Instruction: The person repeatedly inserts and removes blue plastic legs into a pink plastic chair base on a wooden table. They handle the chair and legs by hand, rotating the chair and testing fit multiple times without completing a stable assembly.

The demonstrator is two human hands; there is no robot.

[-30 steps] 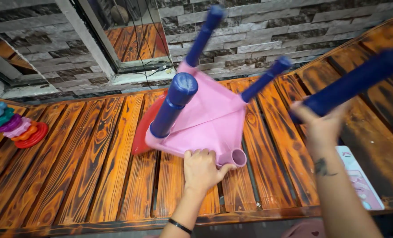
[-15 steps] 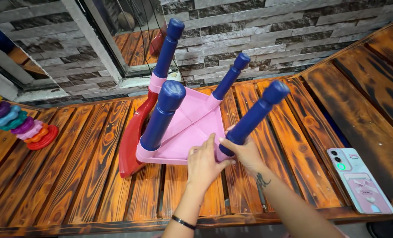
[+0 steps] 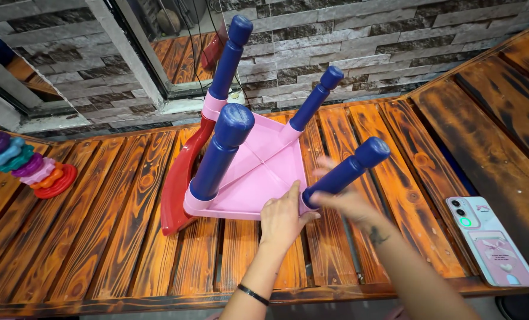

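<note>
A pink toy chair (image 3: 258,172) lies upside down on the wooden slat table (image 3: 116,237), its red backrest (image 3: 178,189) against the boards. Three dark blue legs stand up from its corners. A fourth blue leg (image 3: 347,170) leans at the near right corner, its lower end at the seat's socket. My left hand (image 3: 283,216) presses on the pink seat's near edge beside that corner. My right hand (image 3: 344,198), blurred, is wrapped around the base of the fourth leg.
A toy stack of coloured rings (image 3: 21,165) lies on its side at the far left. A phone in a pink case (image 3: 492,240) rests near the right front edge. A stone wall and a framed mirror (image 3: 157,35) stand behind the table.
My right hand brought the fourth blue leg in from the right and set its end at the seat's near right corner. The left hand stayed on the seat edge.
</note>
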